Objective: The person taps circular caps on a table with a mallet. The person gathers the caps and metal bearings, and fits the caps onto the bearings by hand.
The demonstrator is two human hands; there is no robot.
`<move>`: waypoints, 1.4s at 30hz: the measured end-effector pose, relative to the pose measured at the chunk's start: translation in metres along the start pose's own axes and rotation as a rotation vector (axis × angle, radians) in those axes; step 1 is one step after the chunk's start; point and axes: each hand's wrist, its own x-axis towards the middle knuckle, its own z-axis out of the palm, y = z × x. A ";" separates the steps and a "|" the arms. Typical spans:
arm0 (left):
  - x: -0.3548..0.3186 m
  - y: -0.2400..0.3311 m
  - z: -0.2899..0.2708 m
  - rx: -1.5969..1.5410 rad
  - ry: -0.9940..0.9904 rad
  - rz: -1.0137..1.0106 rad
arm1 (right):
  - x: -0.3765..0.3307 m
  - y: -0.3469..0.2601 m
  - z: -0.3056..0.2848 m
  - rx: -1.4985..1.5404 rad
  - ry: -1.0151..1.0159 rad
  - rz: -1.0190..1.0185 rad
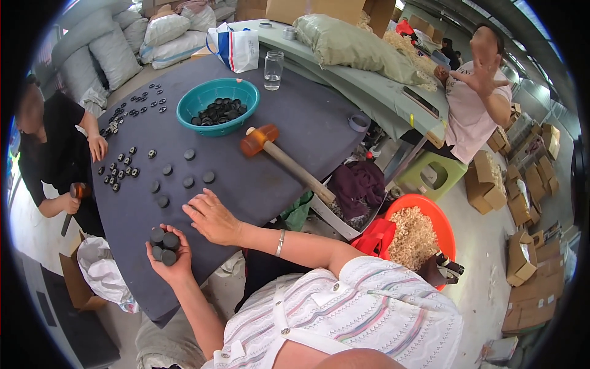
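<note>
Several black round caps (169, 240) sit in my left hand (179, 269), which is palm up at the table's near edge with its fingers curled round them. My right hand (214, 220) hovers over or rests on the dark tabletop (264, 190), I cannot tell which. Its fingers are spread and nothing shows in them. Just beyond its fingertips lie several loose black caps (189, 181). Farther left are clustered black pieces with light centres (127, 161). A teal basin (246, 89) holds many black pieces, and a mallet with an orange head (259, 140) lies right of it.
At the left, a person (61, 135) holds another mallet (80, 190). Another person (479, 92) sits at the right, one hand raised. A glass of water (273, 71) and a white bag (236, 49) stand at the far edge. A red tub (442, 221) holds wood shavings.
</note>
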 end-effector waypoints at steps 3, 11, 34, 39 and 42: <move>0.001 -0.004 -0.001 0.037 -0.008 0.009 | 0.000 0.000 0.001 -0.008 0.002 -0.015; 0.003 -0.012 -0.002 0.074 -0.003 -0.002 | 0.000 -0.001 0.002 -0.005 0.017 -0.018; 0.013 -0.021 -0.010 0.159 0.054 0.019 | 0.000 0.002 0.002 0.031 -0.010 -0.002; 0.016 -0.020 -0.015 0.177 0.034 0.025 | -0.001 0.006 0.005 0.052 0.012 0.001; 0.017 -0.018 -0.018 0.181 0.005 0.032 | -0.001 0.007 0.007 0.020 0.042 -0.027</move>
